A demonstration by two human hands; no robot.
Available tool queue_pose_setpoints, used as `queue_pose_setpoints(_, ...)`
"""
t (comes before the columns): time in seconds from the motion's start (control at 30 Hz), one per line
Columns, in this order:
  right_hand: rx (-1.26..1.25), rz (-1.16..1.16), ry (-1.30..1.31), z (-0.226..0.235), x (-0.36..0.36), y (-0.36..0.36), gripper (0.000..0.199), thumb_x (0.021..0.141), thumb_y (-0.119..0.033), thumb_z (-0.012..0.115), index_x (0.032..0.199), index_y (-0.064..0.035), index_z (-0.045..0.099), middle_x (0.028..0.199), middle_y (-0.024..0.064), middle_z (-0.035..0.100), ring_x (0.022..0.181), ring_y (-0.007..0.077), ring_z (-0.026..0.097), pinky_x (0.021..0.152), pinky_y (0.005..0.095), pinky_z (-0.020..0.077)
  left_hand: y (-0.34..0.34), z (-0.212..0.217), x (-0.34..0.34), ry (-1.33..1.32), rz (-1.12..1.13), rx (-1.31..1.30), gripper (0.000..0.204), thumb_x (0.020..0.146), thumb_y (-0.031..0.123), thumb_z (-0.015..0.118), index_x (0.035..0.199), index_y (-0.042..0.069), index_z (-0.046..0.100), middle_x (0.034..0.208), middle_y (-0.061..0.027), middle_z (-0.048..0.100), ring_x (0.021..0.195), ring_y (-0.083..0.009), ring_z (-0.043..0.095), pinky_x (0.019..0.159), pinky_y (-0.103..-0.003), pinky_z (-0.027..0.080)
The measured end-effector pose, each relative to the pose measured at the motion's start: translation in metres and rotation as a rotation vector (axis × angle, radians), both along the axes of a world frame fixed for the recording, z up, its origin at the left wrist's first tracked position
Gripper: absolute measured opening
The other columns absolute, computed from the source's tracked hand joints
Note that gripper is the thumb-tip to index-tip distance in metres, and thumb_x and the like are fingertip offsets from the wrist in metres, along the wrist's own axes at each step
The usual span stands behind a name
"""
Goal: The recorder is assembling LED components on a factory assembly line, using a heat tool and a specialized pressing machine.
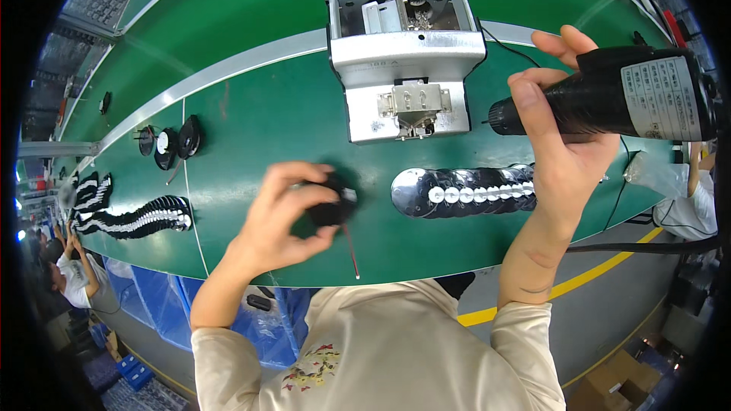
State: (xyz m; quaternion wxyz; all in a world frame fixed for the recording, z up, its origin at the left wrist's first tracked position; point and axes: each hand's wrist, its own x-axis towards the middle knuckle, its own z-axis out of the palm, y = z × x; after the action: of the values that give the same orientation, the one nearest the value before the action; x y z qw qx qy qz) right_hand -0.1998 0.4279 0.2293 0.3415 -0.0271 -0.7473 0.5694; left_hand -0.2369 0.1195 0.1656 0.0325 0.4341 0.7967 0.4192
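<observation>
My left hand [278,221] grips a black round part [335,204] by its edge, low over the green bench; a thin red wire [352,251] trails from it toward me. In my right hand [562,137], raised at the right, is a black electric screwdriver [590,95] with a pale label, its bit pointing left. My thumb lies across its front end while other fingers are partly hidden behind. Between both hands, an overlapping row of shiny black discs with white centres [464,194] lies on the bench. Farther back stands a silver screw feeder [411,65], with small screws visible inside.
More round black parts [179,141] with wires lie on the bench left of me. Beyond them are curved rows of stacked black-and-white discs [141,217]. A clear plastic bag [651,175] is at the right end. Other people sit at both sides. Blue plastic-lined bins [156,304] stand below the bench.
</observation>
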Motion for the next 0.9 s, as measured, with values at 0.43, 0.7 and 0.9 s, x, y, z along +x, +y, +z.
queue_pose_setpoints(0.43,0.029,0.073,0.054,-0.004,0.004,-0.003,0.055,0.079,0.010,0.070,0.131,0.0067,0.052,0.113,0.0197,0.066,0.083,0.0155,0.067,0.074,0.0248,0.0521,0.072,-0.023,-0.010,-0.064,-0.395,0.084,0.031,0.070,-0.003,0.075,0.099,0.008,0.072,0.123,-0.0097,0.056,0.127,-0.0357,0.055,0.100,-0.044,0.054)
queue_pose_setpoints(0.7,0.071,0.101,0.072,-0.008,0.008,0.002,0.055,0.082,-0.005,0.076,0.130,0.0067,0.053,0.104,0.0161,0.065,0.081,0.0204,0.068,0.076,0.0311,0.0541,0.075,-0.024,-0.012,0.099,-0.418,0.006,0.027,0.074,0.001,0.076,0.100,0.010,0.077,0.126,-0.0101,0.060,0.121,-0.0367,0.059,0.095,-0.044,0.055)
queue_pose_setpoints(0.9,-0.029,0.218,0.142,-0.014,0.021,0.019,0.083,0.083,-0.047,0.078,0.138,0.0048,0.043,0.092,0.0096,0.059,0.074,0.0220,0.063,0.070,0.0383,0.0531,0.079,-0.022,-0.014,0.056,-0.433,-0.021,0.025,0.073,0.007,0.076,0.098,0.011,0.074,0.122,-0.0096,0.059,0.124,-0.0337,0.055,0.097,-0.045,0.050)
